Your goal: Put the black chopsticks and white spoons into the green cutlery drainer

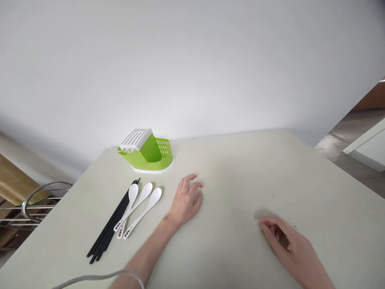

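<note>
My left hand (186, 200) rests flat on the pale table (240, 176), fingers slightly spread, holding nothing. Just to its left lie three white spoons (138, 208) side by side, bowls pointing away from me. Left of the spoons lies a bundle of black chopsticks (112, 224), angled the same way. Behind them stands a green and white cutlery holder (146, 151) with a slotted white lid. My right hand (288, 241) rests on the table at the lower right, fingers loosely curled under, with nothing in it.
A metal wire rack (36, 200) and a wooden board (15, 180) sit off the table's left edge. A grey cable (99, 277) runs across my left forearm at the bottom. A white wall stands behind the table; floor shows at the right.
</note>
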`<state>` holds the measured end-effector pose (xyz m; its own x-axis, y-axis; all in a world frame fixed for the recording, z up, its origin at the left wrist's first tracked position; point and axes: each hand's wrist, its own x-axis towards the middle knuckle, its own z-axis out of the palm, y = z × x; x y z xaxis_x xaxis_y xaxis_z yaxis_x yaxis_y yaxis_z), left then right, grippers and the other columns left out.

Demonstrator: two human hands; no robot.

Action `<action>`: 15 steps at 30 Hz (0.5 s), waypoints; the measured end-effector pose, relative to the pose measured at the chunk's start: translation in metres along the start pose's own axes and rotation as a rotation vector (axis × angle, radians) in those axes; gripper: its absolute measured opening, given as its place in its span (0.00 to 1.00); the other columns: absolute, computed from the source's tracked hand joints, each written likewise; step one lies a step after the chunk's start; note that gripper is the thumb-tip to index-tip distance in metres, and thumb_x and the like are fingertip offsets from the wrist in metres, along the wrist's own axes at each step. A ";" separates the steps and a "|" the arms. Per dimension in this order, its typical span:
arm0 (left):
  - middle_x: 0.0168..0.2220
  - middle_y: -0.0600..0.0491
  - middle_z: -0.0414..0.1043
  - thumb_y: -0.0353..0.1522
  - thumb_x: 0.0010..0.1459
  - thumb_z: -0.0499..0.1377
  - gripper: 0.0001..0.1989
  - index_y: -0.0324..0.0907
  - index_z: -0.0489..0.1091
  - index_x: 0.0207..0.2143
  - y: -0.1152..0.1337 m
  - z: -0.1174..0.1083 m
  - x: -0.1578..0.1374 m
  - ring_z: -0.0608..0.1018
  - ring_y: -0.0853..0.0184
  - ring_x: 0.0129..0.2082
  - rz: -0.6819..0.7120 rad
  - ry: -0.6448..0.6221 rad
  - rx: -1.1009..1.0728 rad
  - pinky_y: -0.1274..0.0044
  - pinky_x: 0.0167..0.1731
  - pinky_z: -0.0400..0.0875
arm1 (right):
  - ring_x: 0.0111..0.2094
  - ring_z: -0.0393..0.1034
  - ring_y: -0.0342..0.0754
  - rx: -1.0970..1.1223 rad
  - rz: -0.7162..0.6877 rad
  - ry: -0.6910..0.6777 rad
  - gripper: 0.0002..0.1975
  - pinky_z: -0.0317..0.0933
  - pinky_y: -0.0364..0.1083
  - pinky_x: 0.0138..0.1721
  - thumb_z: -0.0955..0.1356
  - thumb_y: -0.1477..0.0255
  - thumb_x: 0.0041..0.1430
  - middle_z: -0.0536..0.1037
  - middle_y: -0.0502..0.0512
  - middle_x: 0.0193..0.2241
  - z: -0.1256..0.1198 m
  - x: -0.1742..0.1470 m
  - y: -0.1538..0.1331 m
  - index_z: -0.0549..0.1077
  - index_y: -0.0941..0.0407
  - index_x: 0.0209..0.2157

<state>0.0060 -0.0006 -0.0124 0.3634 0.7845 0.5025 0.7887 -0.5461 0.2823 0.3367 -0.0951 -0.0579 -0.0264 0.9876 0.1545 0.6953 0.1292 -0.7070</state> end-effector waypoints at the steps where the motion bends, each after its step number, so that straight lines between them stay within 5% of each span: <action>1: 0.63 0.40 0.62 0.26 0.65 0.56 0.14 0.45 0.68 0.52 0.000 -0.001 0.000 0.70 0.53 0.62 -0.030 0.030 0.016 0.59 0.57 0.72 | 0.30 0.77 0.47 0.003 -0.005 -0.008 0.16 0.71 0.40 0.28 0.65 0.54 0.70 0.82 0.53 0.34 0.000 0.000 0.001 0.79 0.49 0.41; 7: 0.71 0.37 0.50 0.26 0.63 0.58 0.19 0.44 0.64 0.55 -0.008 -0.010 0.004 0.51 0.43 0.74 -0.161 0.244 0.186 0.48 0.67 0.58 | 0.29 0.76 0.47 -0.001 -0.023 0.002 0.16 0.71 0.40 0.27 0.66 0.54 0.69 0.82 0.53 0.32 -0.001 0.001 0.003 0.79 0.49 0.41; 15: 0.73 0.35 0.43 0.29 0.61 0.59 0.27 0.42 0.59 0.62 -0.028 -0.020 0.005 0.47 0.41 0.76 -0.343 0.291 0.228 0.45 0.68 0.53 | 0.29 0.76 0.46 -0.003 -0.010 -0.011 0.16 0.70 0.40 0.27 0.66 0.53 0.69 0.81 0.52 0.32 -0.001 0.001 0.001 0.79 0.49 0.40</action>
<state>-0.0240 0.0132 -0.0015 -0.0631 0.7752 0.6286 0.9385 -0.1680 0.3015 0.3380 -0.0940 -0.0574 -0.0410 0.9872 0.1542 0.6974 0.1387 -0.7032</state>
